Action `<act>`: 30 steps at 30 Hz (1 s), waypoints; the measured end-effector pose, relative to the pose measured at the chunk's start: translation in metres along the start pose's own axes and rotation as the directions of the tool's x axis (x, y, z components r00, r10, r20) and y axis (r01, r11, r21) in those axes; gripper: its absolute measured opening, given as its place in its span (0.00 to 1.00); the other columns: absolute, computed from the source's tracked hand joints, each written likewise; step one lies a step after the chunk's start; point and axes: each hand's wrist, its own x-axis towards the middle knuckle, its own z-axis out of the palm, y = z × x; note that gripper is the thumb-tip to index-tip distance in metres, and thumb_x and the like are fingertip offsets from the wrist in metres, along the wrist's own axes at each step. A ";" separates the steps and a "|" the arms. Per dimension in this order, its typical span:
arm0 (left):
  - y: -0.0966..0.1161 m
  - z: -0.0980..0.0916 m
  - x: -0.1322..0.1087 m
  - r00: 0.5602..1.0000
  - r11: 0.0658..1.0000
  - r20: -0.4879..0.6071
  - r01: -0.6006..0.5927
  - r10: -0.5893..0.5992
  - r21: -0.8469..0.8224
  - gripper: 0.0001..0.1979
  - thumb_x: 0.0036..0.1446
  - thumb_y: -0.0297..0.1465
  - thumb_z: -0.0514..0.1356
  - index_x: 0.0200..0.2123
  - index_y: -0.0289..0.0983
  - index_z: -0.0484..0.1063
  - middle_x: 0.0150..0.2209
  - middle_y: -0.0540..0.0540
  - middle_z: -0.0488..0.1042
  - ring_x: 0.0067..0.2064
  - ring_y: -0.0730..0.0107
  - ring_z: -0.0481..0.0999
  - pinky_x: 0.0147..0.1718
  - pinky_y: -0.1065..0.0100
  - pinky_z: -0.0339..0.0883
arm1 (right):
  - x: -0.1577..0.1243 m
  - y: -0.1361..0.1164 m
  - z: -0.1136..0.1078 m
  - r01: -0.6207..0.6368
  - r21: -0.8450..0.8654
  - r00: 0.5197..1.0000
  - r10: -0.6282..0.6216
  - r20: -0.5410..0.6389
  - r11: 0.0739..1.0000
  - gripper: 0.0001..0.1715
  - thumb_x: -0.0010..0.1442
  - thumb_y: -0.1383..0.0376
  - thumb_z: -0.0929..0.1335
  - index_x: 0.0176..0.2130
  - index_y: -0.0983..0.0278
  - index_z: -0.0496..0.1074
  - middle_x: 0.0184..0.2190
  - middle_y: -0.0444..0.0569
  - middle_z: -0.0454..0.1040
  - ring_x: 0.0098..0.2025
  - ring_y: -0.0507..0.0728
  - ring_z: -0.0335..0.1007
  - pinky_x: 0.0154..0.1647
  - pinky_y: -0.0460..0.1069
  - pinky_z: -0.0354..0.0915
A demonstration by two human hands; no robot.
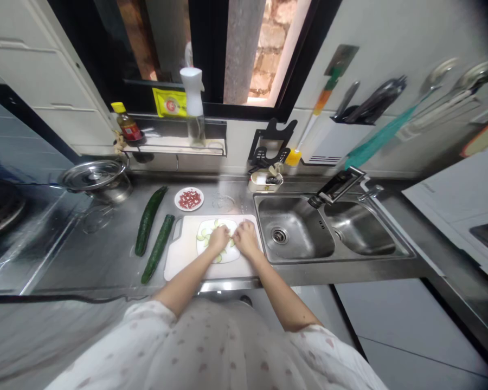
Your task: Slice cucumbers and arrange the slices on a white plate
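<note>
Both hands are over a white plate [231, 256] that lies on a white cutting board [179, 265]. Pale green cucumber slices [203, 236] are spread around the plate. My left hand [218, 239] is closed, its fingertips pinched over the plate's middle. Close beside it, my right hand [246, 237] is closed too, with fingers bent at the plate's right side. A bit of pale green cucumber slice shows between the two sets of fingertips; the fingers hide most of it. Two whole cucumbers [150, 221] lie left of the board.
A small white dish [190, 208] of chopped red pieces stands behind the board. The double sink [301, 254] with a black faucet [329, 189] is on the right. A lidded steel pot [109, 187] stands at left. Bottles and a yellow packet [168, 103] stand on a shelf [166, 147].
</note>
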 end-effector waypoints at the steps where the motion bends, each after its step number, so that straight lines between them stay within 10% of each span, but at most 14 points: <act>1: -0.001 0.000 0.000 1.000 1.000 -0.013 -0.004 0.004 -0.002 0.07 0.56 0.26 0.55 0.36 0.35 0.73 0.38 0.43 0.76 0.40 0.67 0.73 0.37 0.70 0.60 | 0.000 0.001 0.000 -0.004 0.005 1.000 0.004 -0.015 1.000 0.12 0.58 0.65 0.64 0.40 0.65 0.74 0.51 0.57 0.64 0.59 0.65 0.46 0.60 0.59 0.44; 30: -0.006 0.014 0.004 0.999 0.997 -0.019 -0.048 0.050 0.061 0.05 0.56 0.29 0.58 0.36 0.36 0.71 0.38 0.43 0.74 0.40 0.66 0.72 0.36 0.70 0.59 | 0.002 -0.001 0.008 -0.052 -0.036 0.999 0.053 0.014 0.998 0.12 0.56 0.65 0.66 0.41 0.64 0.74 0.51 0.56 0.64 0.59 0.64 0.48 0.57 0.56 0.47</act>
